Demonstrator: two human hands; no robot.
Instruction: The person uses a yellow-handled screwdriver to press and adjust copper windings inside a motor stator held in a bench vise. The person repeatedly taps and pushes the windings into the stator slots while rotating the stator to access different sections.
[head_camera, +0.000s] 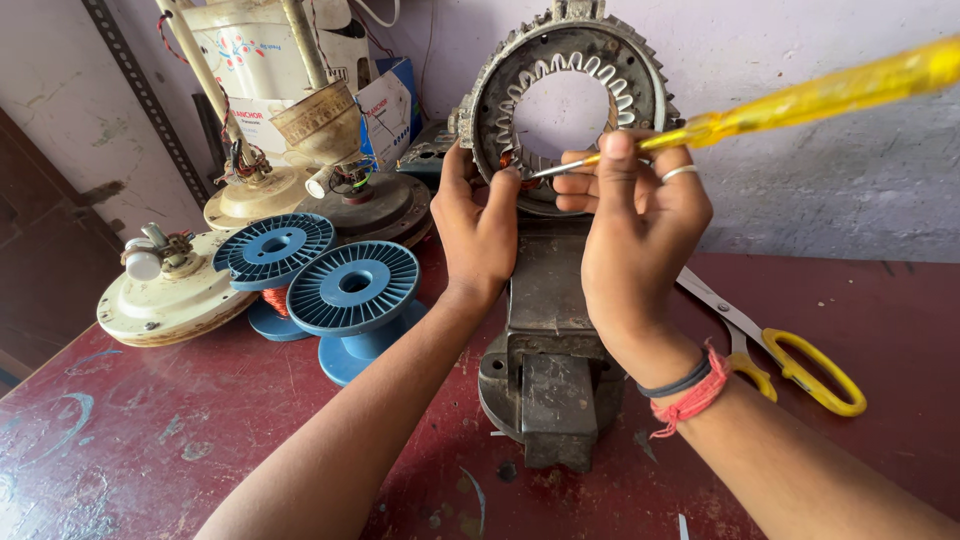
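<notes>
The round grey metal stator ring with slotted inner teeth (570, 100) stands upright, clamped by its lower edge in the dark iron bench vise (548, 350) that sits on the dark red painted counter (140, 440), near the wall. I judge this ring to be heavy and stiff, made of stacked steel plates, so it will not bend, but the thin copper wire in its lower slots looks delicate and the edges of the teeth may be sharp. For this reason I think the safe place to take it is the thick outer rim, not the slots. My left hand (478, 225) is raised with the wrist straight, and its fingers are closed on the lower left rim of the ring, the thumb at the outside and the fingertips at the inner edge near the copper. My right hand (635, 235) is lifted beside it, the back of the hand toward me, and its fingers are clamped on the yellow transparent-handled screwdriver (800, 100), close to where the shaft begins; the metal tip points left into the lower slots. The handle is smooth plastic, maybe slippery, and light. Both forearms reach forward over the vise. Yellow-handled steel scissors (790, 360) lie on the counter at my right, and two blue plastic wire spools (320, 280) stand at my left.
</notes>
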